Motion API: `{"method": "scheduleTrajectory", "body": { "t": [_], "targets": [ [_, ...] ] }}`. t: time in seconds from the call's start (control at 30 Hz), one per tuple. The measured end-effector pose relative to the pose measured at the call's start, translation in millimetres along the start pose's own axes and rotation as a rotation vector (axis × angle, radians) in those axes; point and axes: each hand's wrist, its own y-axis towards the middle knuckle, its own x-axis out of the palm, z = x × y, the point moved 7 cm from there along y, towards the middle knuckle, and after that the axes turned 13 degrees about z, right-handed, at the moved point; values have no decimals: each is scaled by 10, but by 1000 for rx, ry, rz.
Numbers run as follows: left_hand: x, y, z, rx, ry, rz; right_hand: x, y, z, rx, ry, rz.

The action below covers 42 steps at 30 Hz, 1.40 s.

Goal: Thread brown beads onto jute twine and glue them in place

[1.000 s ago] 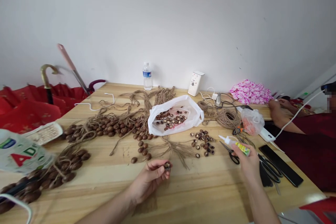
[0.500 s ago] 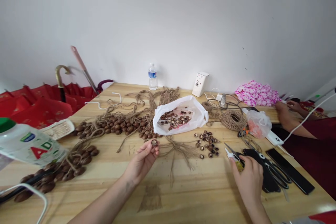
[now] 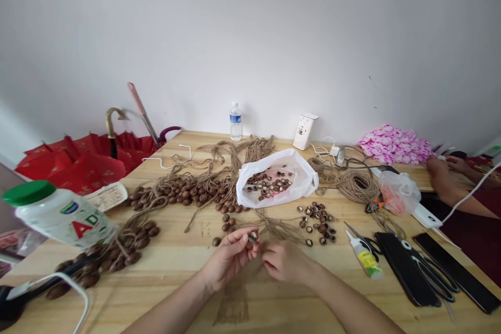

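Observation:
Between the thumb and fingers of my left hand (image 3: pixel 229 260) is a brown nut shell half (image 3: pixel 253 236), its hollow side showing. My right hand (image 3: pixel 290 264) is just to its right, fingers curled together and slightly blurred; what they pinch, if anything, is hidden. Loose twine strands (image 3: pixel 274 226) lie on the table behind both hands. Beyond them stands a white plastic bag (image 3: pixel 282 199) with shell halves inside. More open shells (image 3: pixel 319 219) lie to the bag's right. A glue bottle (image 3: pixel 368 258) with a yellow label rests right of my right hand, against small scissors (image 3: pixel 370 245).
Bunches of nuts on twine (image 3: pixel 188 190) spread across the left, near a green-capped white bottle (image 3: pixel 66 214). A phone (image 3: pixel 407 269), large scissors (image 3: pixel 434 274) and a twine coil (image 3: pixel 357 187) are at right. Another person's hand (image 3: pixel 442 175) is at the far right.
My right hand has left the glue bottle and moved left beside my left hand. My left hand, still holding the shell, has shifted right and lower. The camera view has shifted slightly.

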Motion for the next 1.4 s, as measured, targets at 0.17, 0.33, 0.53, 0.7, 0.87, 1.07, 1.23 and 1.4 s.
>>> {"method": "scheduleTrajectory", "body": {
  "t": [0.17,0.33,0.53,0.7,0.87,1.07,1.23,1.4],
  "targets": [
    [-26,20,-51,9,65,37,-168,-98,348,396,372,295],
    [-62,22,-107,11,136,137,-172,-167,545,687,633,449],
    [-97,26,-185,-31,214,186,-365,-42,424,486,573,478],
    [-121,29,-191,-30,216,218,-415,-48,439,520,615,496],
    [-92,19,-189,-32,228,205,-321,-62,432,524,572,464],
    [-77,14,-202,-41,259,178,-286,-75,445,557,513,492],
    [-87,26,-210,-39,264,171,-283,-88,467,596,514,513],
    [-81,15,-206,-34,270,180,-274,-65,433,581,484,503]
  ]
}}
